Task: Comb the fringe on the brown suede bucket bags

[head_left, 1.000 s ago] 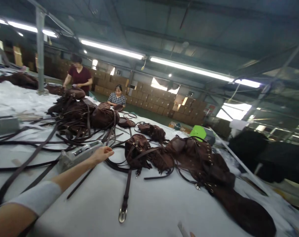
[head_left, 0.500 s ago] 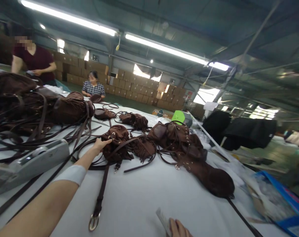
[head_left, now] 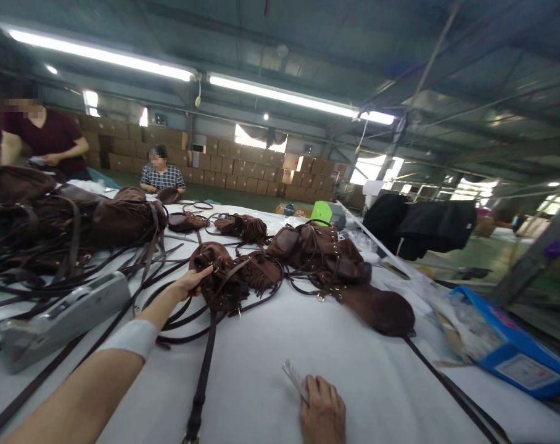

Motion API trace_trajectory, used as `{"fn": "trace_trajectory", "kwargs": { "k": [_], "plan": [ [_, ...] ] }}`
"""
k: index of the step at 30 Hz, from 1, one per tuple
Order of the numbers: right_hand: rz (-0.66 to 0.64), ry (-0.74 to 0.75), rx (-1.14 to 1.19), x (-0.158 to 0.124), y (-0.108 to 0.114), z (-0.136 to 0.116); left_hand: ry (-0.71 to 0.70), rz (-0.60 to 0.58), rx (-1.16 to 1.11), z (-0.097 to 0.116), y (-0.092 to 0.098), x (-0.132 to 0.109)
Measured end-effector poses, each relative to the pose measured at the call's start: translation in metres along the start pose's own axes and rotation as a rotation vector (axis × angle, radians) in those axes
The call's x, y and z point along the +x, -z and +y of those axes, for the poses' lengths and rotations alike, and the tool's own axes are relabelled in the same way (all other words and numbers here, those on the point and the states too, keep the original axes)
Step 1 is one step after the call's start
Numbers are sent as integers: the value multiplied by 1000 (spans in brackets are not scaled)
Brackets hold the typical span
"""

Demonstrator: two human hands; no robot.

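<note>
Brown and fringed, the suede bag lies near the middle of the white table, among loose dark straps. The left hand reaches it on a long bare arm with a white wristband, and its fingers are closed on the bag's near left edge. A wide belt strap runs from the bag toward the camera, flat on the cloth.

The right hand rests low on the table, well apart from the bag, knuckles up, pinching a thin pale strip that sticks out to the upper left. A grey tape dispenser sits left of the arm. More brown bags lie just right of the held one, and a bigger heap is at the far left. A blue box lies at the right edge.

At the far end are a co-worker in dark red and a co-worker in checks, before stacked cardboard cartons.
</note>
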State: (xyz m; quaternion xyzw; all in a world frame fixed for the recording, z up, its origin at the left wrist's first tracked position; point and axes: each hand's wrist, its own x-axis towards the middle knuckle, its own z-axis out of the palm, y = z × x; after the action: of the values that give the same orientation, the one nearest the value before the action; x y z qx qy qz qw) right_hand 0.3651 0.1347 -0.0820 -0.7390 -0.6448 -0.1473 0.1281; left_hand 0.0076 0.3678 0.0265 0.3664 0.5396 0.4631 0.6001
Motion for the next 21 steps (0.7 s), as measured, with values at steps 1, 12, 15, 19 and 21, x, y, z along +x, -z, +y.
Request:
{"fn": "trace_trajectory", "kwargs": {
  "k": [1, 12, 15, 19, 21],
  "plan": [
    [-16, -6, 13, 0, 4, -2, -20, -7, -16, 10, -3, -10],
    [87, 32, 402, 1, 19, -5, -95, -44, -396, 144, -3, -188],
    [85, 11, 627, -11, 27, -14, 15, -46, -618, 154, -5, -238],
    [-4, -204, 986, -38, 51, -38, 108, -169, -677, 138, -2, -271],
    [-58, -368, 1216, -46, 68, -46, 130, -310, -584, 121, 1, -276]
  ]
}}
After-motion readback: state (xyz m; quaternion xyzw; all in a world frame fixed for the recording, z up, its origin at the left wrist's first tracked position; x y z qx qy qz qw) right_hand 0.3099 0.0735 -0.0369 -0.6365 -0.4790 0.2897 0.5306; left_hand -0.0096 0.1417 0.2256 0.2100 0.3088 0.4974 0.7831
